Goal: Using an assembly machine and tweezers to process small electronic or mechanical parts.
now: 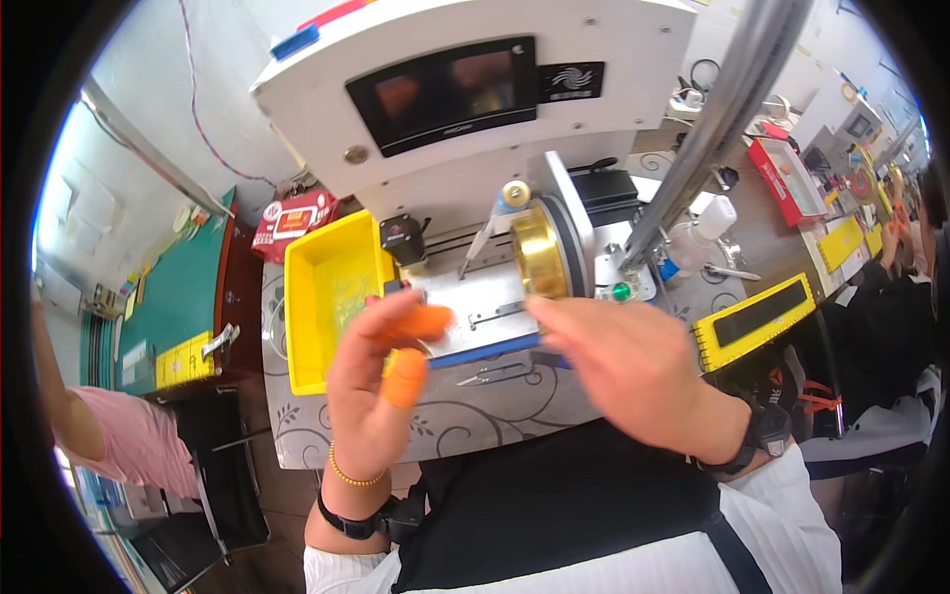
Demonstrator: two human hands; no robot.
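Note:
My left hand (pixel 371 381), with orange covers on its thumb and a finger, hovers in front of the machine bed (pixel 480 307). Its bent fingers stand apart from the thumb, and nothing shows between them. My right hand (pixel 628 361) is closed, its fingertips drawn together at the lower edge of a shiny brass-coloured ring (pixel 539 257) on a dark round holder. What those fingers hold, if anything, is hidden, and I cannot tell whether they touch the ring. A thin pointed arm (pixel 480 247) and a black motor-like block (pixel 404 240) stand behind my hands.
A yellow bin (pixel 305 307) stands left of the bed. Above rises the white machine housing (pixel 307 109) with a dark screen (pixel 445 94). To the right are a slanting metal post (pixel 693 129), a green button (pixel 621 291), a clear bottle (pixel 698 238) and a yellow-framed tray (pixel 705 337). People sit at both sides.

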